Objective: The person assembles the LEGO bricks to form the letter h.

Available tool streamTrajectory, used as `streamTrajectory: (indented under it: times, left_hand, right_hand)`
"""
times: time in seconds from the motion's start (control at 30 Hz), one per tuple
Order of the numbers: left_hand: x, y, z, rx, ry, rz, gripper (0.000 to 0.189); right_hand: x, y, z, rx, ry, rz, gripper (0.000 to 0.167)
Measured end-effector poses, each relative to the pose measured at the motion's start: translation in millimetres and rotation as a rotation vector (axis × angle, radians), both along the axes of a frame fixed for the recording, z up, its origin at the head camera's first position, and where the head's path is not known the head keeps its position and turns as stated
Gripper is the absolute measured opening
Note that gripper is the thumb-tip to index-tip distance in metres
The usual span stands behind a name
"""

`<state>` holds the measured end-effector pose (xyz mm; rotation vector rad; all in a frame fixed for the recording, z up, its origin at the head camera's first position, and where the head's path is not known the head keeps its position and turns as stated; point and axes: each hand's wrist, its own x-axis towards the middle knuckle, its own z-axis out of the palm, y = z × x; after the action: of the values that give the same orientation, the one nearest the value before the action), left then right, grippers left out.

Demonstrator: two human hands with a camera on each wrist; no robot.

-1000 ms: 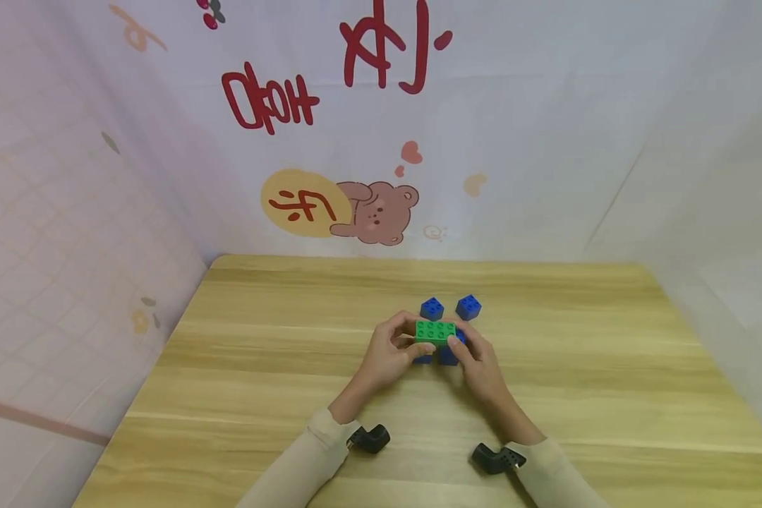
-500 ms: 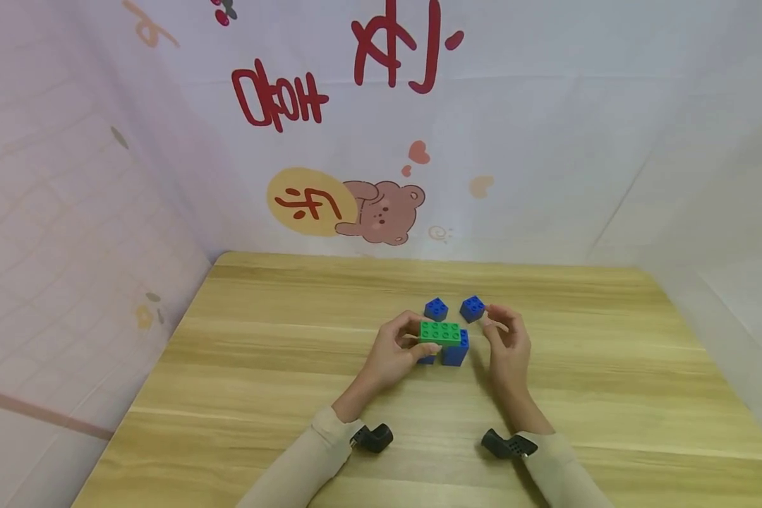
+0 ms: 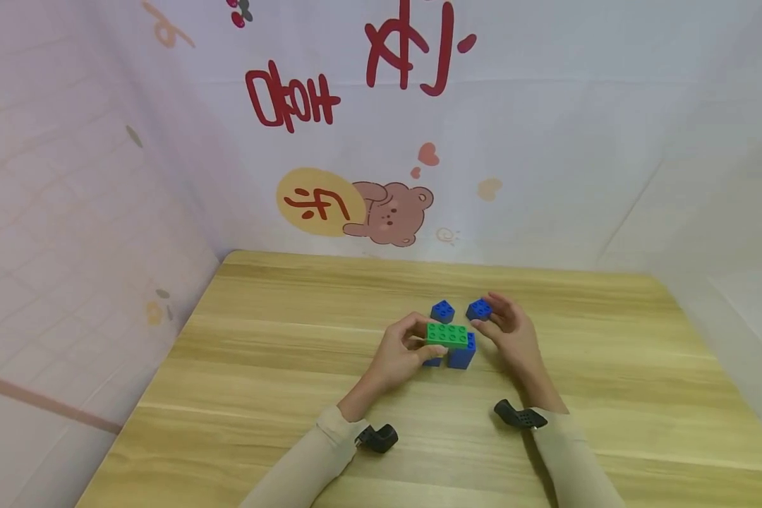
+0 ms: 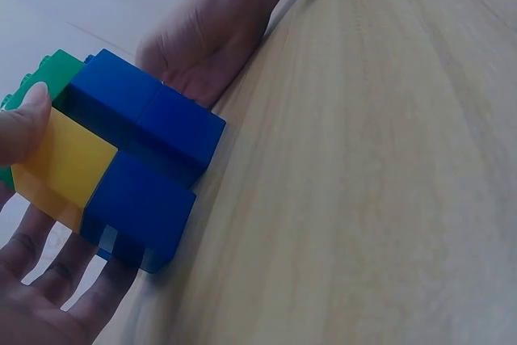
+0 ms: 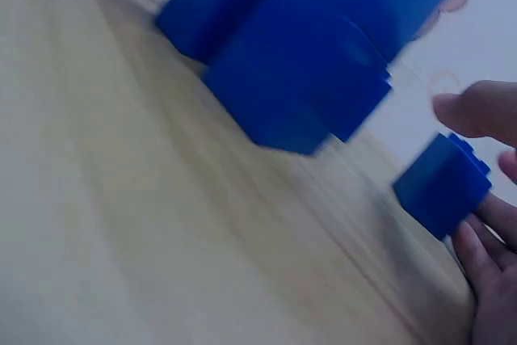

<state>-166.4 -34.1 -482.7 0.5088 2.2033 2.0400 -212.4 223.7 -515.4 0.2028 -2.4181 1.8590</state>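
Seven toy bricks show: five blue, one yellow and one green. Five of them are joined in one block, which the left hand point(image 3: 398, 353) grips, its thumb at the front and its fingers behind. On top lies the green brick point(image 3: 446, 335), with eight studs in two rows of four. Under its left end sits the yellow brick point(image 4: 69, 155), with one blue brick point(image 4: 145, 208) below that; under its right end are two blue bricks, an upper one point(image 4: 117, 90) and a lower one point(image 4: 182, 127). Two studs of the upper one show beside the green brick.

The other two blue bricks, four studs each, stand apart on the table point(image 3: 279, 353) behind the block: the left loose brick point(image 3: 442, 311) and the right loose brick point(image 3: 479, 309). The right hand point(image 3: 514, 331) is spread around the right one, its fingers on the far side and its thumb clear of the brick; whether the fingers touch it, I cannot tell.

Each wrist carries one black device, the left point(image 3: 377, 439) and the right point(image 3: 521, 415). One printed bear point(image 3: 396, 214) decorates the cloth point(image 3: 546, 141) behind.
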Motion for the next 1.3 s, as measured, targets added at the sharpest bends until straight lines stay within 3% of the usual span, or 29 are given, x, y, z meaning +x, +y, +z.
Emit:
streamTrajectory:
  times: [0.33,0.73,1.3]
  left_hand:
    - [0.7,2.0,0.3,-0.009,-0.003,0.007,0.028]
    - [-1.6,2.0,-2.4,-0.002,0.0,0.003,0.029]
    - [-5.5,2.2,-5.7,0.012,-0.002,-0.015,0.029]
  right_hand:
    - [-13.1,8.7,4.5,0.098,-0.014,0.083,0.073]
    - [-12.0,1.3,2.6,0.165,-0.05,-0.002,0.055]
    - [-10.7,8.3,8.7,0.196,-0.064,0.066,0.052]
